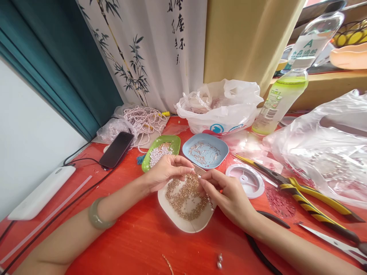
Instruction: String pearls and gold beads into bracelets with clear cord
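Note:
My left hand (169,172) is closed in a pinch over a cream dish (177,225) of small gold beads (183,198). What its fingertips hold is too small to make out. Facing it, my right hand (225,191) pinches a beaded strand (211,203), which hangs by the dish's right rim. A pale bead shows at the right fingertips, and the two hands' tips are close together but apart. Behind my left hand is a green dish (175,142) with white pearl beads (157,153). A blue dish (190,161) with small metal pins (205,152) stands beyond both hands.
To the right lie a white spool (259,191), yellow-black pliers (304,194) and scissors (329,238). A bottle (275,103) and plastic bags (220,118) line the back. On the left are a phone (117,149), a white power strip (43,193) and cables. Loose pearls (219,261) lie in front.

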A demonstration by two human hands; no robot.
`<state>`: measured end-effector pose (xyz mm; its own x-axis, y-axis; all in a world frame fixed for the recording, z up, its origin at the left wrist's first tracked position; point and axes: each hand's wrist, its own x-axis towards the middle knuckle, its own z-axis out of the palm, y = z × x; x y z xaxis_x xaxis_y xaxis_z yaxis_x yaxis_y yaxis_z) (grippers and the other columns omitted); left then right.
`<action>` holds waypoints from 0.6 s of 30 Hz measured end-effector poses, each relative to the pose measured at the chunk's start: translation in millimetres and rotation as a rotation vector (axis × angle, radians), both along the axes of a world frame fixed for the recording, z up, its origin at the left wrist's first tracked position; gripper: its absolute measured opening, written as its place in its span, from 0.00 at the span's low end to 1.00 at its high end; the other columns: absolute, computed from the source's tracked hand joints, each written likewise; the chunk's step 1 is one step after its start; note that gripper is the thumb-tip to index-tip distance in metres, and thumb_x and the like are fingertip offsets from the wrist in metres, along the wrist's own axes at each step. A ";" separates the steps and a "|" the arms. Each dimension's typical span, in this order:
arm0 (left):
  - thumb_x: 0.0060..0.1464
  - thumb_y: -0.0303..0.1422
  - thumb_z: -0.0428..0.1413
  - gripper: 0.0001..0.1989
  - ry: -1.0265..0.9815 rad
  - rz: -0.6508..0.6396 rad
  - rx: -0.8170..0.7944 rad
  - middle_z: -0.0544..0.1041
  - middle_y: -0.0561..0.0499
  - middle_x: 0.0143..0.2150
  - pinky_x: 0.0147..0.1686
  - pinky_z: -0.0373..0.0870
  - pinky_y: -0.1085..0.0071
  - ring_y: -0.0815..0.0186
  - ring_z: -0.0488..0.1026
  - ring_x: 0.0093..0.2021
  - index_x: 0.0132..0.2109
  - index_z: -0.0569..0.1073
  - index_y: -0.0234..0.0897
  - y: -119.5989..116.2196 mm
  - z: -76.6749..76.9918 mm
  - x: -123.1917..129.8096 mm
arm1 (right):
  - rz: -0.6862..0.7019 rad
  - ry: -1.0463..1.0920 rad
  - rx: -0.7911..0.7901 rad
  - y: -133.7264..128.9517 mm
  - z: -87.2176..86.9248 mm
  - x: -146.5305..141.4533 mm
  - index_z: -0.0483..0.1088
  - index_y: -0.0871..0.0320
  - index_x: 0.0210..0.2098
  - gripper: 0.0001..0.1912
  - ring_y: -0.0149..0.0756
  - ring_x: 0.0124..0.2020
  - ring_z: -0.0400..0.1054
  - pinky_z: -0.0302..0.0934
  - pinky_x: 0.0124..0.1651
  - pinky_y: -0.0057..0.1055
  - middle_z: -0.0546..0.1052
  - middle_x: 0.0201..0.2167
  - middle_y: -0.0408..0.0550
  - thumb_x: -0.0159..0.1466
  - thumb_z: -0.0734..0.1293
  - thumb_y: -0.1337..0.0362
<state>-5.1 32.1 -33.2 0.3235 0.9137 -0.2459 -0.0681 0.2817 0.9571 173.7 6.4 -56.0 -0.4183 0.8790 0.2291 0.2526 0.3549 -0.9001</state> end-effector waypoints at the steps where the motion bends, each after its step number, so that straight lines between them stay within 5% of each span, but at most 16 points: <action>1: 0.37 0.28 0.63 0.06 -0.001 0.000 0.000 0.73 0.52 0.25 0.23 0.63 0.79 0.75 0.67 0.25 0.27 0.75 0.32 -0.2 0.5 0.1 | -0.001 -0.001 0.000 -0.2 0.2 0.1 0.63 0.59 0.26 0.08 0.26 0.18 0.64 0.58 0.21 0.22 0.73 0.19 0.43 0.61 0.57 0.66; 18: 0.40 0.29 0.61 0.05 0.162 -0.006 0.170 0.74 0.53 0.26 0.28 0.65 0.76 0.73 0.68 0.26 0.28 0.74 0.33 -6.0 5.4 2.3 | -0.006 -0.033 0.012 -0.8 -0.7 -0.2 0.62 0.58 0.26 0.07 0.26 0.17 0.61 0.56 0.20 0.23 0.71 0.18 0.41 0.60 0.57 0.67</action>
